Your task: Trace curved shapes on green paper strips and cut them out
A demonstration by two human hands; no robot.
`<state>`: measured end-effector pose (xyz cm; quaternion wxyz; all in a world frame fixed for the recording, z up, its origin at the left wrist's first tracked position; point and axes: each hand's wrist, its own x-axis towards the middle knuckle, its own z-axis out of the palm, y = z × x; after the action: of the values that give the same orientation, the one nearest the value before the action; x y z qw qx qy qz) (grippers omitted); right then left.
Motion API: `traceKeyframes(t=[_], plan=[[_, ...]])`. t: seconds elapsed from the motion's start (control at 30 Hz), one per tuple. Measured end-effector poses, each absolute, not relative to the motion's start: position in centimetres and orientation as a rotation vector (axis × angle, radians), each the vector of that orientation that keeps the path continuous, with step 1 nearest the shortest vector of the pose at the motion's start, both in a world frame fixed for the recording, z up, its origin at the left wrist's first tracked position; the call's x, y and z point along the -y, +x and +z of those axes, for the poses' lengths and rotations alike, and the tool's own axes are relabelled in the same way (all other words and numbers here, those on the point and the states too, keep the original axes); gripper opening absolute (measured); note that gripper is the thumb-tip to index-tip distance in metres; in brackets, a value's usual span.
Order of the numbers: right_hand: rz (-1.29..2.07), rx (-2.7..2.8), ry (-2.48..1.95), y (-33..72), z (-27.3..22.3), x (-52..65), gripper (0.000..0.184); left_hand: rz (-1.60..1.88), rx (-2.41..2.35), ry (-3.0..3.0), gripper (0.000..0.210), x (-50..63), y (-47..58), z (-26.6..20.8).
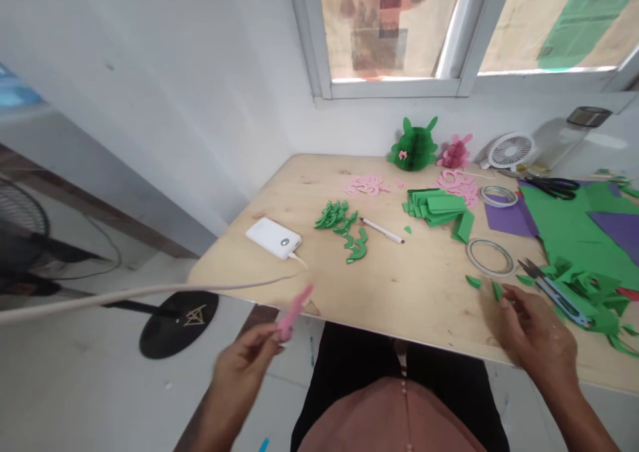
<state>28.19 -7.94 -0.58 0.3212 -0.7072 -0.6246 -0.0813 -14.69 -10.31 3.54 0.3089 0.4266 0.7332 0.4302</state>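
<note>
My left hand (247, 359) is in front of the table's edge, its thumb and fingers closed on a slim pink paper cutout (295, 311) that points up and away. Low over the right side of the table, my right hand (539, 329) has its fingertips pinched at a small green paper piece (496, 291). Another small green scrap (473, 281) lies just left of it. Beside that hand rest blue-handled thread snips (562, 299) on a heap of green paper scraps (599, 292). A roll of tape (490, 257) lies beyond the fingers.
On the wooden table (399, 292) are a white power bank (273, 237) with a cable, curved green cutouts (332, 216), a pen (382, 230), folded green strips (436, 207) and pink cutouts (367, 185). Paper figures (413, 147), a small fan (510, 151) and a bottle (569, 142) stand behind.
</note>
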Motion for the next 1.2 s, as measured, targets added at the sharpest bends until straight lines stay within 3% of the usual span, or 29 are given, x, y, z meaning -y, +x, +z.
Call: traceKeyframes(t=[0.1, 0.23, 0.4, 0.7, 1.0, 1.2], plan=[[-0.216, 1.643, -1.864, 28.1, -0.3, 7.9, 0.035, 0.981, -1.616, 1.229, 0.025, 10.4, -10.7, 3.5], [-0.245, 1.647, -1.866, 28.2, -0.6, 8.0, 0.034, 0.949, -1.546, 1.473, 0.020, 7.9, -6.1, 4.2], [-0.342, 1.739, -1.782, 28.6, -1.3, 7.8, 0.031, 1.112, -1.680, 1.893, 0.023, 3.3, -2.4, 2.9], [-0.477, 1.894, -1.602, 28.6, -1.8, 7.5, 0.024, 0.999, -1.489, 2.381, 0.029, 0.4, -2.1, 1.3], [-0.607, 1.966, -1.646, 29.4, 1.6, 3.8, 0.022, 0.294, -1.580, 2.805, 0.040, -7.4, 0.5, 2.2], [-0.527, 2.143, -1.866, 28.4, 3.9, -2.3, 0.023, 0.226, -1.514, 2.887, 0.023, -10.0, 2.1, 2.9]])
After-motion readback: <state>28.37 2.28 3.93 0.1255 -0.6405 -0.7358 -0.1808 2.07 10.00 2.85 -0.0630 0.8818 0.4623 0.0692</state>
